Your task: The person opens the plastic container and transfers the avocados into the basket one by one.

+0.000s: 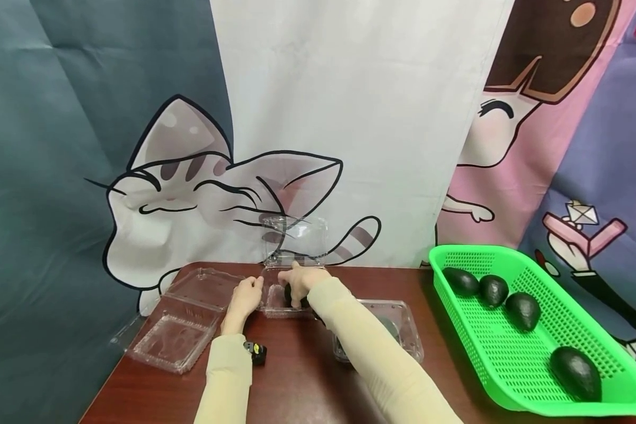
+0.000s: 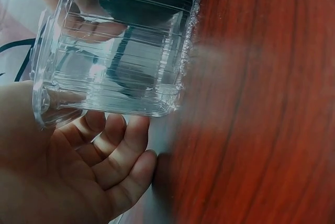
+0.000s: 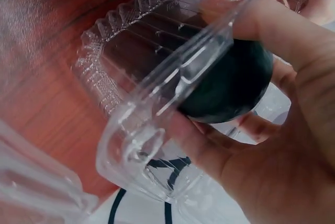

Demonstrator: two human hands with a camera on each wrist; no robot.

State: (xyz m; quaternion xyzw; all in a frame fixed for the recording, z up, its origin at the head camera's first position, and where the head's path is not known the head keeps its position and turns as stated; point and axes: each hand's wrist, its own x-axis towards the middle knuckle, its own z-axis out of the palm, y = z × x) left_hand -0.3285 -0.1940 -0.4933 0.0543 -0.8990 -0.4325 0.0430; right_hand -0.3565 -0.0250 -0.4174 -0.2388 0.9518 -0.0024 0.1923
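Observation:
An avocado (image 3: 230,85) is held in my right hand (image 1: 303,284), with the fingers and thumb curled round it. It sits at the rim of a clear plastic clamshell container (image 1: 283,313), partly inside, and its lower part shows through the ribbed wall in the left wrist view. The container's lid (image 1: 299,238) stands raised at the back. My left hand (image 1: 245,299) is at the container's left end. In the left wrist view its thumb lies along the rim (image 2: 39,96), and bent fingers (image 2: 123,150) rest against the outer wall.
An open clear clamshell (image 1: 172,338) lies at the left table edge. Another clear container (image 1: 410,330) with a dark green item inside stands under my right forearm. Several avocados (image 1: 575,372) lie in a green basket (image 1: 514,368) at the right. A printed curtain (image 1: 360,118) hangs behind.

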